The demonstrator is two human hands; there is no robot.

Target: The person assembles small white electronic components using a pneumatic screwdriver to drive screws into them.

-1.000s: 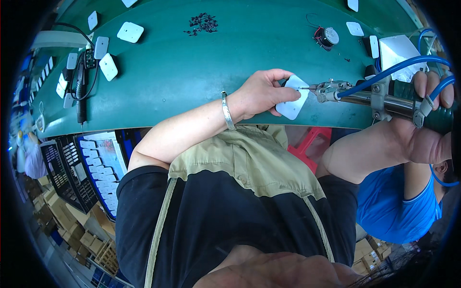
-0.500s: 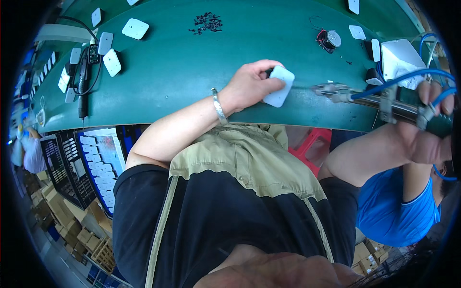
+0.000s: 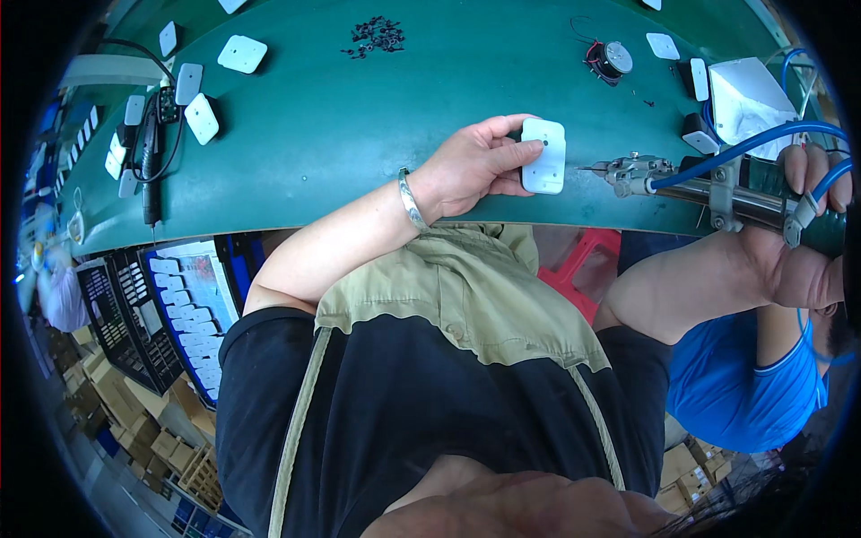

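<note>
My left hand (image 3: pixel 480 166) grips a white rounded-rectangular casing (image 3: pixel 549 170) above the table. Its thumb lies across the flat face, beside a small dark hole, while the other fingers sit behind and along its edge. At the right, my right hand (image 3: pixel 813 179) is wrapped around a power screwdriver (image 3: pixel 758 201) with a silver barrel and blue hoses. The tool lies nearly level, its thin tip pointing left at the casing's right side with a small gap between them. Part of the right hand is hidden by the tool and the dark picture rim.
On the green table (image 3: pixel 359 125) are a pile of small dark screws (image 3: pixel 375 38), a round speaker-like part (image 3: pixel 615 59) and several white casings (image 3: pixel 242 54). Another screwdriver (image 3: pixel 152 170) with a cord lies at the left. A person in blue (image 3: pixel 744 386) is at the right.
My left hand has brought the casing right, closer to the screwdriver tip, and turned it more upright with its face showing. The screwdriver, blurred before, now looks steady.
</note>
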